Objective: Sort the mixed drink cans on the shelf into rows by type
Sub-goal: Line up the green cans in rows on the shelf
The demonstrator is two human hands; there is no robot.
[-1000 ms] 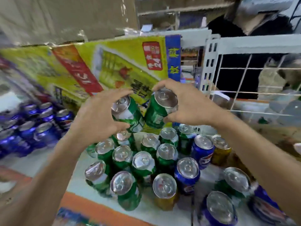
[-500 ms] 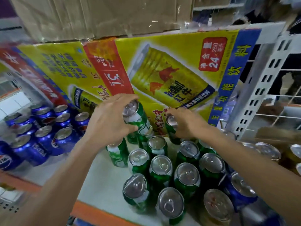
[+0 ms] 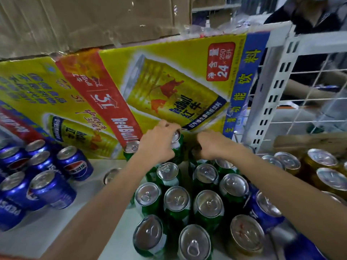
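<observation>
Centre: left hand (image 3: 156, 147), fingers wrapped round a green aluminium drink can (image 3: 178, 147) | right hand (image 3: 212, 145) beside it, fingers curled, contents hidden | blue aluminium cans (image 3: 78, 164) lower left

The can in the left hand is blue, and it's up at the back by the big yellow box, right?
Not quite: the head view shows the can in the left hand is green, not blue. It is at the back by the big yellow box.

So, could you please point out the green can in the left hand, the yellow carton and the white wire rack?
green can (image 3: 176, 136): head view, silver top
yellow carton (image 3: 169, 87): head view, printed front face
wire rack (image 3: 270, 102): head view, slotted upright post
</observation>
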